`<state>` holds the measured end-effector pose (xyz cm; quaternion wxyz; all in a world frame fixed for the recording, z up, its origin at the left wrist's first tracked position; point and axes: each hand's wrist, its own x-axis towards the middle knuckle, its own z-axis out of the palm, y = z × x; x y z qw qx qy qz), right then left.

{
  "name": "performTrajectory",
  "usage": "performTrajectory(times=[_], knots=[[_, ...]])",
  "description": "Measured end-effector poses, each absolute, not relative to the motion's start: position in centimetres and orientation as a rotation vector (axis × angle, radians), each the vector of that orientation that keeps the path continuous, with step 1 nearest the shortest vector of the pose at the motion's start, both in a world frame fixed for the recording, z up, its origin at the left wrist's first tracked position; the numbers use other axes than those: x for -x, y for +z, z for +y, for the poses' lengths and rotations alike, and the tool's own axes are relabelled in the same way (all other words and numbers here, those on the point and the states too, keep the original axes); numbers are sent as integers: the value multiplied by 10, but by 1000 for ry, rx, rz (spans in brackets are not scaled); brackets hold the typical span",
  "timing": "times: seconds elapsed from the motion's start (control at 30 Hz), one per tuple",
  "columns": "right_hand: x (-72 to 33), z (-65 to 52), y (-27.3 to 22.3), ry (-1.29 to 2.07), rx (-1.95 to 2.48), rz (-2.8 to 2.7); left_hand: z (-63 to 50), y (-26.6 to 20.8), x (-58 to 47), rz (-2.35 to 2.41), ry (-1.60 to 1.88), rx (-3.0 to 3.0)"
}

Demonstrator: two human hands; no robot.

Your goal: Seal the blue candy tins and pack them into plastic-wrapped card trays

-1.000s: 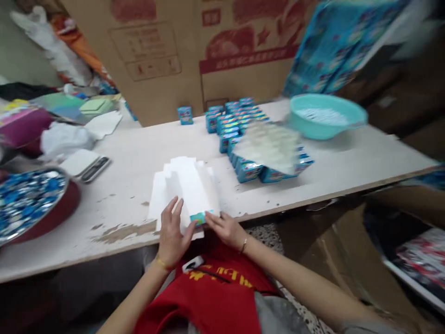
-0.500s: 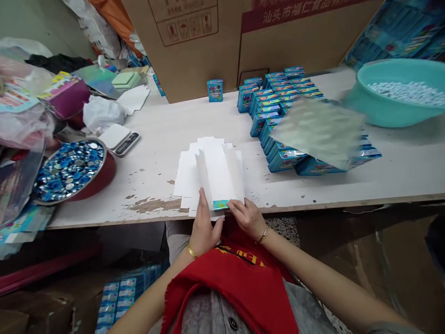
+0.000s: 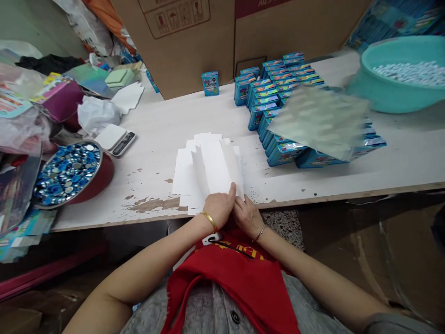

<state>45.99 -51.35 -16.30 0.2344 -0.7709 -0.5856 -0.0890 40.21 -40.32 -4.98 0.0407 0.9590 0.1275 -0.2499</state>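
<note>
A flat white cardboard box blank (image 3: 215,167), its side panels standing up along the creases, lies on top of a few more blanks at the table's near edge. My left hand (image 3: 220,208) reaches across the near end, closed at the right-hand panel with one finger or thumb pointing up along it. Close beside it, my right hand (image 3: 248,217) is closed on the near right corner of the same blank. The fingertips of both hands are partly hidden. The blue end flap is covered by my hands.
Rows of blue filled boxes (image 3: 257,116) stand to the right, partly under a translucent sheet (image 3: 320,120). Behind it is a turquoise basin (image 3: 399,99) of small white pieces. On the left are a red bowl (image 3: 106,171) of blue-silver pieces and a digital scale (image 3: 114,138). A large carton (image 3: 187,55) stands behind.
My left hand has moved right, from the left panel across the blank to the right panel, and its fingers have closed. My right hand stays at the near right corner.
</note>
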Motion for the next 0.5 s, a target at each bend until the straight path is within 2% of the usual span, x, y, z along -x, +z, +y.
performTrajectory(times=[0.13,0.3,0.43,0.5], knots=[[-458,-513,-166,-210,2090,-1509,-387,-55,-408,347,-816,-2855],[-457,-518,-152,-133,1849,-1300,-366,-55,-419,326,-873,-2699],[-471,-511,-137,59,1891,-910,-370,-54,-424,367,-897,-2686],[-488,-503,-134,154,1919,-955,-382,-55,-422,410,-802,-2668]])
